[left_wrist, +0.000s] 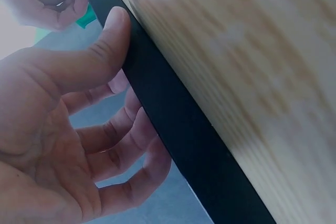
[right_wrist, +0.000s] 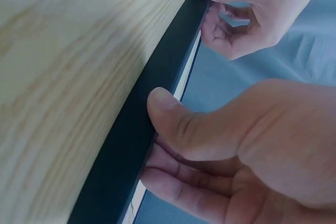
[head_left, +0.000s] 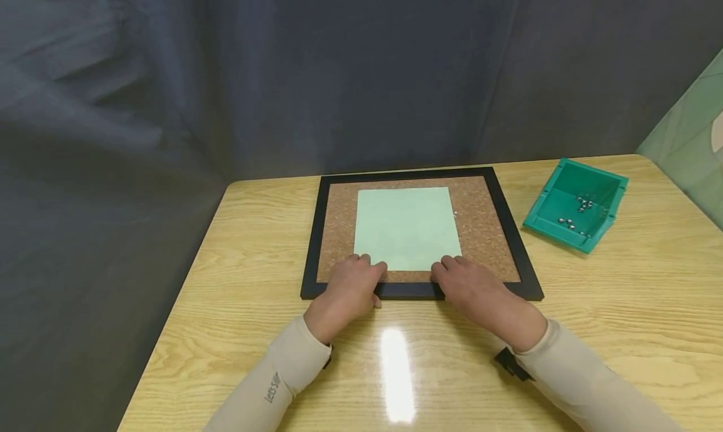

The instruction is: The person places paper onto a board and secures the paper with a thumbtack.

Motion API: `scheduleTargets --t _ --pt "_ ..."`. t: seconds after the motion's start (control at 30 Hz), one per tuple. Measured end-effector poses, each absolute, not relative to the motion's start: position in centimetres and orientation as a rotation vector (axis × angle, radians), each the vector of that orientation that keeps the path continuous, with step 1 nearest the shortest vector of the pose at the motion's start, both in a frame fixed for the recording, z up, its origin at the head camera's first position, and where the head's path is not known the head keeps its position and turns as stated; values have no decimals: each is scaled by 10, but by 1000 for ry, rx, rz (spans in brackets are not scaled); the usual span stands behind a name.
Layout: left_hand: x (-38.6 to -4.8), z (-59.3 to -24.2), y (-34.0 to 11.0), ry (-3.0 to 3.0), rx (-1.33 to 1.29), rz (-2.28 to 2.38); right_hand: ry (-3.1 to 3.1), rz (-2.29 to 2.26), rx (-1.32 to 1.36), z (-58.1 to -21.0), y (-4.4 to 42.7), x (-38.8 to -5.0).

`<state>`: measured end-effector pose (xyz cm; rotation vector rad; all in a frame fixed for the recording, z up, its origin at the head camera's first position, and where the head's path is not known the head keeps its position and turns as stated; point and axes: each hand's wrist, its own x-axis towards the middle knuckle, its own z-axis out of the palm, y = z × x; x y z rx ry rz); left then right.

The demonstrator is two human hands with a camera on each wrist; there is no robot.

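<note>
A cork board [head_left: 482, 231] with a black frame lies on the table, and a pale green sheet of paper [head_left: 407, 228] covers much of its middle. My left hand [head_left: 351, 284] grips the near frame bar left of centre, its thumb against the outer side and its fingers over the inner edge. Right of centre, my right hand [head_left: 473, 287] holds the same bar, likewise between thumb and curled fingers. Both wrist views show the black bar [left_wrist: 173, 114] close up, with the thumbs pressed on it. Tiny shiny specks sit by the paper's right edge.
A green plastic bin [head_left: 550, 215] stands to the right of the board, holding several small shiny silver pieces [head_left: 584, 204], too small to identify. The wooden table [head_left: 254, 256] extends around the board. A dark curtain [head_left: 361, 74] hangs behind and at the left.
</note>
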<state>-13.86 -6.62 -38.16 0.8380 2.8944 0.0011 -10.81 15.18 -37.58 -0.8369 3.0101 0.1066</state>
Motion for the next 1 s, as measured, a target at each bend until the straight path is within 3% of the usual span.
scheduleTargets --t 1.0 --pt "-120 -380 -63 2868 817 -120 2875 103 -857 -366 153 -101"
